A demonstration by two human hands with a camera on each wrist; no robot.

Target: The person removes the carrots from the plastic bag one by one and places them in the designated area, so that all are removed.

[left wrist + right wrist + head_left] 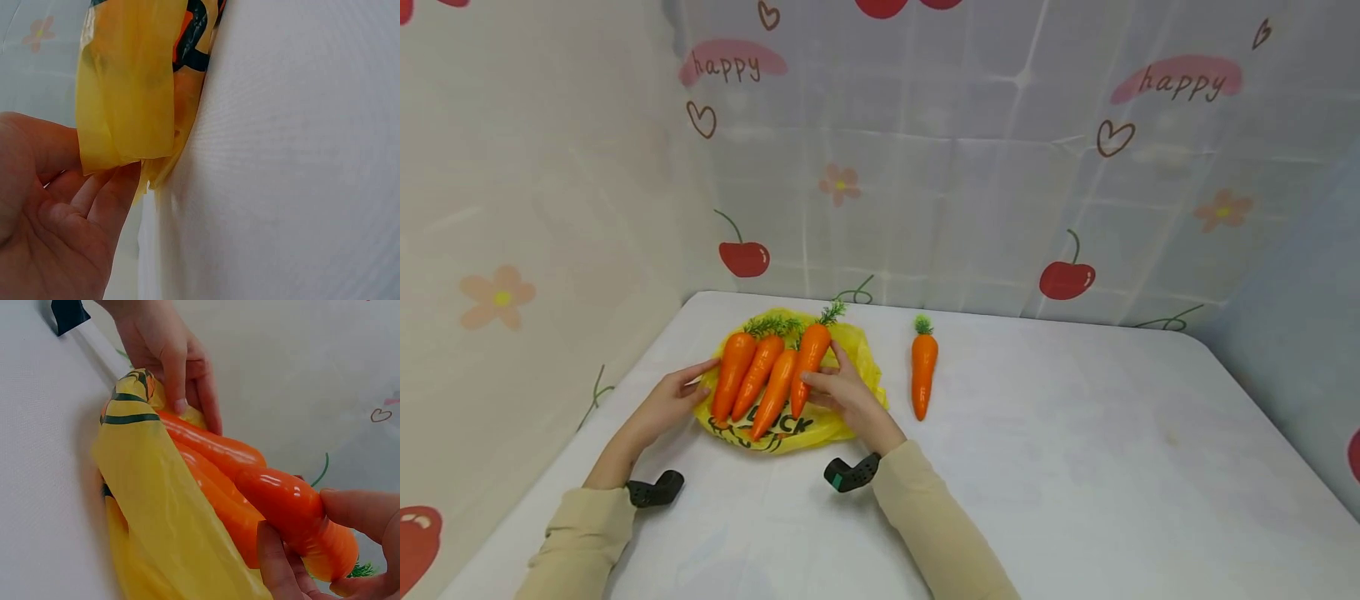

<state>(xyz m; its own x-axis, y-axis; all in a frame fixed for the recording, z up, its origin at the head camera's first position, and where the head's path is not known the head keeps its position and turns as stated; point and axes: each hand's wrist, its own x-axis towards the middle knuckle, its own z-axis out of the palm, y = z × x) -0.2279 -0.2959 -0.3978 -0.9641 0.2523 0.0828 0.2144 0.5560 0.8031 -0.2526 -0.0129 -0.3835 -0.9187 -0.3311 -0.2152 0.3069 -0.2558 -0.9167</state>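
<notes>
My right hand [847, 395] pinches a carrot [809, 358] between thumb and fingers, over the right part of a yellow plastic bag [867, 367]. In the right wrist view this carrot [281, 503] lies slantwise above the other carrots [219, 450]. Left of it, several orange carrots [758, 377] lie side by side on the bag, green tops away from me. At the bag's left edge my left hand [670, 402] holds the plastic [125, 112], its thumb in front and fingers partly hidden behind. Dark lettering shows on the bag's near side, partly covered by carrot tips.
One more carrot [923, 367] lies on the white tabletop [1075, 450], right of the bag. Behind the table hangs a printed curtain [955, 183], with another sheet [550, 208] along the left side. A black wrist camera [657, 488] sits on my left wrist, another [852, 472] on my right.
</notes>
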